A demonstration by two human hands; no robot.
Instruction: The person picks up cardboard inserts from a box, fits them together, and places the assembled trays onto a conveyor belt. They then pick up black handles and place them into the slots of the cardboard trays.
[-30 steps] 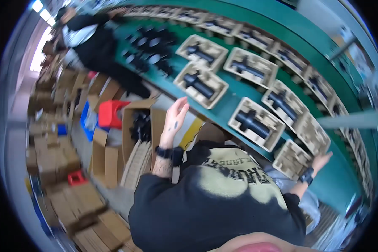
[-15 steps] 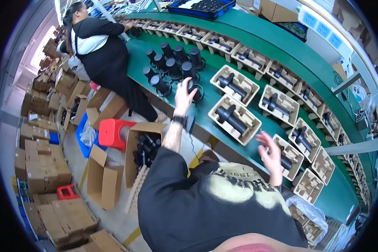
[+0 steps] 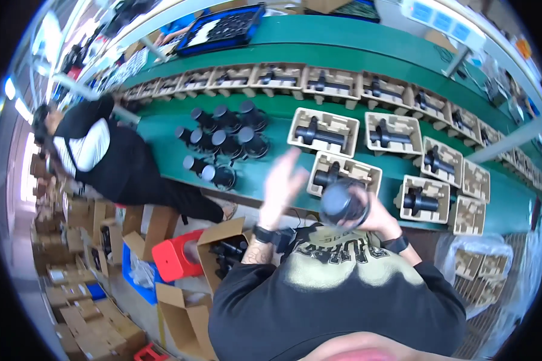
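My right hand is closed around a black cylindrical part with a wider rim, held in front of my chest above the bench edge. Just left of it, my left hand is raised with its fingers extended and holds nothing; motion smears it a little. Behind the held part, a beige molded tray with a black tubular part in it is partly covered. Several similar black cylinders stand on the green bench to the left. A filled beige tray lies farther back, and another filled tray sits at the right.
A row of filled trays curves along the back of the green bench. At left a co-worker stands by the bench. A red stool and open cartons are on the floor. Plastic-wrapped trays lie lower right.
My left hand has come back from a cylinder among the standing group and is now empty. A black cylinder is now in my right hand, which was empty. The view has turned.
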